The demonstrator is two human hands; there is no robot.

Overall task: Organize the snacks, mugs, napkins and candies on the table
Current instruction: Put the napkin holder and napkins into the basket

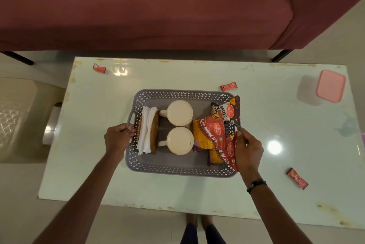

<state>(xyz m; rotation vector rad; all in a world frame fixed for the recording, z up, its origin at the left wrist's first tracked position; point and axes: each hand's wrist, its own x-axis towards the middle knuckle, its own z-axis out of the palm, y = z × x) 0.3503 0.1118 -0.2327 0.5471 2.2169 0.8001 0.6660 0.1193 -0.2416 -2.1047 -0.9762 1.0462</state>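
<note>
grey basket (167, 166) sits mid worktop (197, 190). left hand (118, 138) is curled round the basket's left handle, right hand (248, 151) grips the right rim where the snack packets (209, 135) lean. inside: napkins (146, 129) in a brown holder on the left, two cream mugs (180, 113) in the middle, upside down it looks like. three red candies (99, 68) lie loose on the worktop, well apart. pink-lidded box (330, 86) far right, maroon sofa (138, 6) behind.
</note>
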